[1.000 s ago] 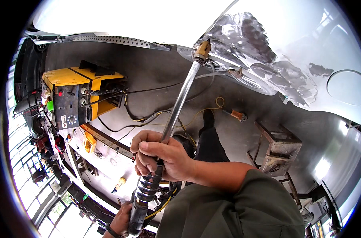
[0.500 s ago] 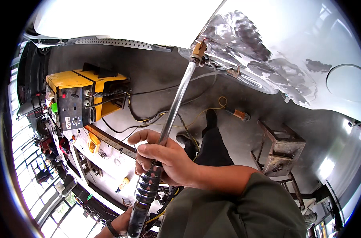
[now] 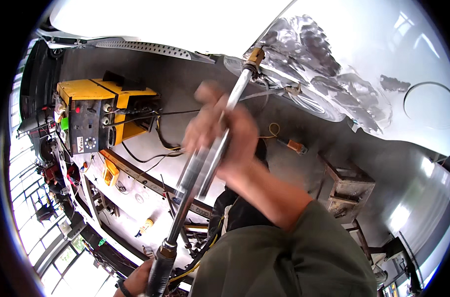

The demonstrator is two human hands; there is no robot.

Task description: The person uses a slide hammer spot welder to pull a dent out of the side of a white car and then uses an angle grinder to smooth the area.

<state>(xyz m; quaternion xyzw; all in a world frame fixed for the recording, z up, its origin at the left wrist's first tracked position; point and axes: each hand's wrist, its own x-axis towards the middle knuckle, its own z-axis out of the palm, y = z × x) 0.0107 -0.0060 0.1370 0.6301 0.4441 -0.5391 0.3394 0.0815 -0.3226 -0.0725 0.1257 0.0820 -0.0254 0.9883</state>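
A long slide hammer (image 3: 184,212) runs diagonally from the lower left up to a white car panel. Its brass-coloured tip (image 3: 256,55) meets the panel at the edge of a sanded, bare-metal patch (image 3: 309,49). My right hand (image 3: 230,136), smeared by motion, is closed round the sliding weight partway up the rod. My left hand (image 3: 140,279) grips the black rear handle (image 3: 161,270) at the bottom, partly hidden behind it. A clamp (image 3: 294,89) with a cable hangs at the panel's lower edge.
A yellow welding machine (image 3: 94,89) stands at left with cables trailing over the floor. An orange angle grinder (image 3: 295,146) lies on the floor. A worn stool (image 3: 351,185) stands at right. A yellow case (image 3: 111,171) sits near a long rail (image 3: 136,173).
My right hand has slid up the rod toward the panel, taking the weight along. My left hand and the rear handle have shifted slightly left. The tip stays at the panel.
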